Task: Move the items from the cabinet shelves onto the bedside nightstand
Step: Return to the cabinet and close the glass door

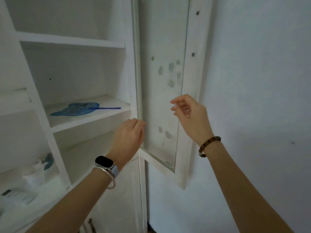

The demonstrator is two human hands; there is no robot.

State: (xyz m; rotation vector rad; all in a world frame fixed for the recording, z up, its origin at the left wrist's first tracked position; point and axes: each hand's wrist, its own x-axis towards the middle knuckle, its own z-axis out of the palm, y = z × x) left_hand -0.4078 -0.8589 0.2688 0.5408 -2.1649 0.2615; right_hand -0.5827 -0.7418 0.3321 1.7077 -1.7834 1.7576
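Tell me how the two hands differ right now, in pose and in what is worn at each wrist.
The left hand is at the inner edge of the glass cabinet door, fingers curled; whether it grips the edge cannot be told. The right hand hovers in front of the glass with loosely bent fingers, holding nothing. The left wrist carries a black-faced watch and a pale bangle; the right wrist has a brown bead bracelet. Neither holds a shelf item.

A blue item (79, 109) lies in the white cabinet (72, 42); a black watch (104, 163), a brown beaded bracelet (208, 145).
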